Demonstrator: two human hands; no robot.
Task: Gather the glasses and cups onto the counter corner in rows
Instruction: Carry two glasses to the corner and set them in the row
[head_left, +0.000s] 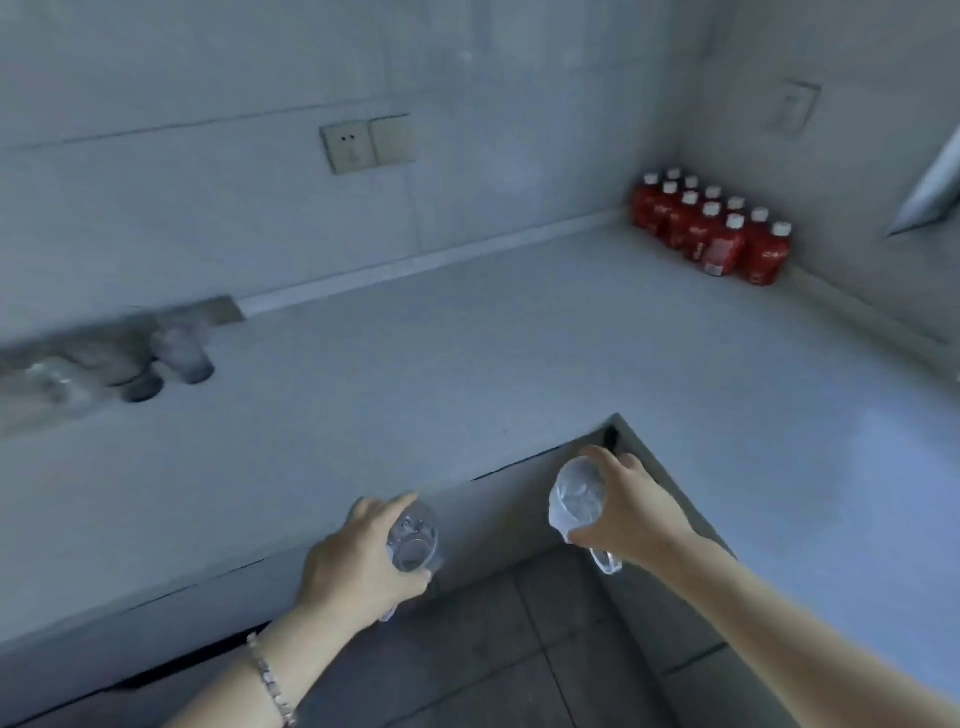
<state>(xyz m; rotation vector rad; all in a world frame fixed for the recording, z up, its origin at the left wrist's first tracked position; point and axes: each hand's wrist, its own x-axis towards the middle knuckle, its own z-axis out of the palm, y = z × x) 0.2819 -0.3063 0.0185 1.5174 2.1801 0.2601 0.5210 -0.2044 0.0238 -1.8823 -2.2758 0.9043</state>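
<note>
My left hand (358, 561) grips a clear glass (415, 540) from above, in front of the counter's front edge. A second clear glass (576, 499), tipped with its mouth toward me, sits in my right hand (628, 509) just below the counter's inner corner. Both hands hover over the floor, off the grey L-shaped counter (467, 353). Far left on the counter stand several blurred glasses and cups (182, 353), among them a dark one (143, 387).
A pack of red-labelled bottles (711, 228) with white caps fills the far counter corner against the walls. A wall socket (363, 143) is above the backsplash. Dark floor tiles (493, 649) lie below my hands.
</note>
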